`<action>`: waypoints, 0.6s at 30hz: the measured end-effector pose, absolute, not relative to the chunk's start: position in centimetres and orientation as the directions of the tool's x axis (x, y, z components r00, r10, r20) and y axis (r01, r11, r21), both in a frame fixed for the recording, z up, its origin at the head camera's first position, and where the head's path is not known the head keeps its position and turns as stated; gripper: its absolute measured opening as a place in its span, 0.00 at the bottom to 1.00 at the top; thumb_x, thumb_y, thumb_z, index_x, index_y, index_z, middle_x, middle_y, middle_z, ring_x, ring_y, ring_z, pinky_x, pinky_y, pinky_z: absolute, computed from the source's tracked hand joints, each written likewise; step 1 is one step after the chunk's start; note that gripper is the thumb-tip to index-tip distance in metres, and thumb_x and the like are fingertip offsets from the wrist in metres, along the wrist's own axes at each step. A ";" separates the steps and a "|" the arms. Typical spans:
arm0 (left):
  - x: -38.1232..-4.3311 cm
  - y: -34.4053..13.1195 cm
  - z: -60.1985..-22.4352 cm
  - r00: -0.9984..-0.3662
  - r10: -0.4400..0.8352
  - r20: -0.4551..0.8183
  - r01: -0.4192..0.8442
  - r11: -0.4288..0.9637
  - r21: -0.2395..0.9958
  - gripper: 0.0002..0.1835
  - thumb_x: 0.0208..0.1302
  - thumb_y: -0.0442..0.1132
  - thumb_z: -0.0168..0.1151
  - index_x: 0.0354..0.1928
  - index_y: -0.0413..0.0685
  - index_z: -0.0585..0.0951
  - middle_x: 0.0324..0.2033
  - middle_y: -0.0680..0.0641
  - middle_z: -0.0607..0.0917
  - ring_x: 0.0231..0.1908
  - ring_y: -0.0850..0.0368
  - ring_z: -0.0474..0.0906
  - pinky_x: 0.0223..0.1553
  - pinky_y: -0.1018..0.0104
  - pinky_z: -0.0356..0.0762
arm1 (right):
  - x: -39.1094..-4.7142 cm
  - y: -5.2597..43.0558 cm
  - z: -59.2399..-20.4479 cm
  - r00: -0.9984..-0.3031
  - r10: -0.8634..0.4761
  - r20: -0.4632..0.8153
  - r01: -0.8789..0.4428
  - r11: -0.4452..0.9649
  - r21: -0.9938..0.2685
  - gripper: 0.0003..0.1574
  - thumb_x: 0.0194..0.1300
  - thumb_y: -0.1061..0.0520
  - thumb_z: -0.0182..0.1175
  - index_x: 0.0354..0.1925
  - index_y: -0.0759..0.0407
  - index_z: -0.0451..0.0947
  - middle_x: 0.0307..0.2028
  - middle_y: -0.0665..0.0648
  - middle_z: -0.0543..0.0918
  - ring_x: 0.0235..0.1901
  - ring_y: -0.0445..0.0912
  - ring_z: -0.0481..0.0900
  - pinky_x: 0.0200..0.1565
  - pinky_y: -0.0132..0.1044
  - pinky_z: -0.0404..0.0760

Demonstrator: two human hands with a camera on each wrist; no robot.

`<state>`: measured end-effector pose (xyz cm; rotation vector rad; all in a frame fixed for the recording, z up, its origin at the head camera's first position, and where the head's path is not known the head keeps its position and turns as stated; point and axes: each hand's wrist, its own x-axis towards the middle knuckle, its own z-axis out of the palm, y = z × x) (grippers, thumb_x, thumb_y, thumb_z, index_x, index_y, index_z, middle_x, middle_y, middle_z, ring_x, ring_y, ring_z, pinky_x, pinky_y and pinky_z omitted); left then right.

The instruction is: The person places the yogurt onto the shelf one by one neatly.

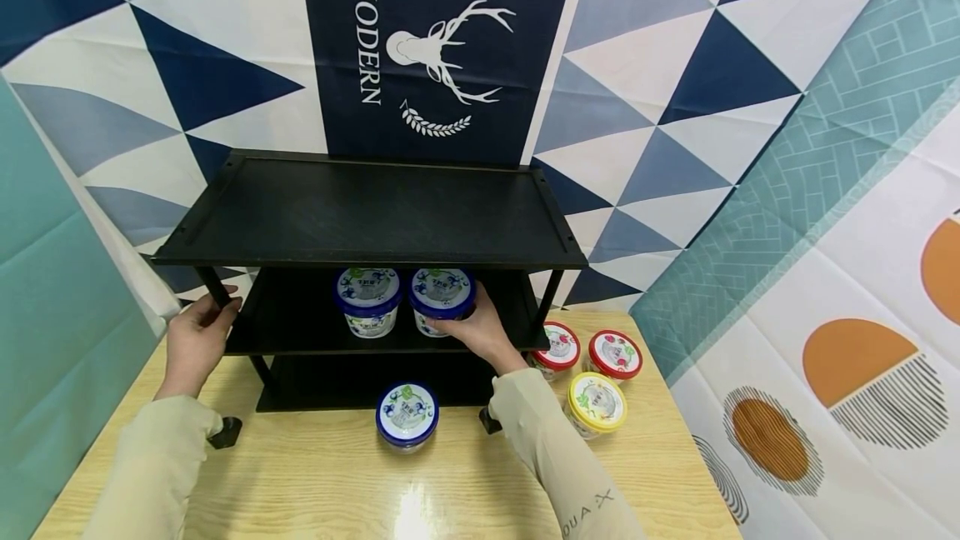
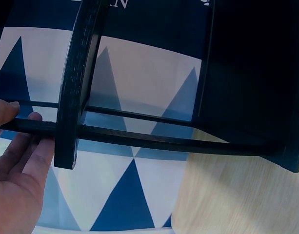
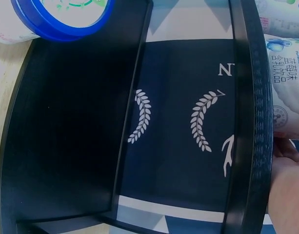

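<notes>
A black shelf rack [image 1: 360,211] has an upper, a middle and a bottom board. On the middle board, two tubs with blue lids stand side by side, the left tub [image 1: 367,298] and the right tub [image 1: 441,294]. My right hand [image 1: 483,330] grips the right tub from its right side; that tub shows blueberry printing in the right wrist view. At the rack's left side, my left hand [image 1: 197,338] holds a thin black side bar [image 2: 34,127] beside the post, thumb above and fingers below. A third blue-lidded tub [image 1: 407,415] stands in front of the bottom board.
To the right of the rack, two red-lidded tubs [image 1: 615,355] and one yellow-lidded tub [image 1: 596,402] stand on the wooden table [image 1: 322,473]. The upper board overhangs the middle one. Behind is a patterned cloth [image 1: 247,15] with triangles and a deer head.
</notes>
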<state>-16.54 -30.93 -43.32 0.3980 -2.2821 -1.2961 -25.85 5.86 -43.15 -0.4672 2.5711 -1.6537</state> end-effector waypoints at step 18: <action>-16.5 -30.9 -43.3 -0.846 -0.467 0.258 -0.016 0.506 0.862 0.14 0.68 0.44 0.53 0.50 0.48 0.80 0.26 0.83 0.72 0.28 0.83 0.69 0.28 0.83 0.65 | -26.0 6.2 -42.9 -0.957 -0.285 0.051 -0.175 0.430 -0.886 0.56 0.47 0.42 0.72 0.68 0.51 0.55 0.60 0.57 0.70 0.60 0.51 0.71 0.60 0.49 0.70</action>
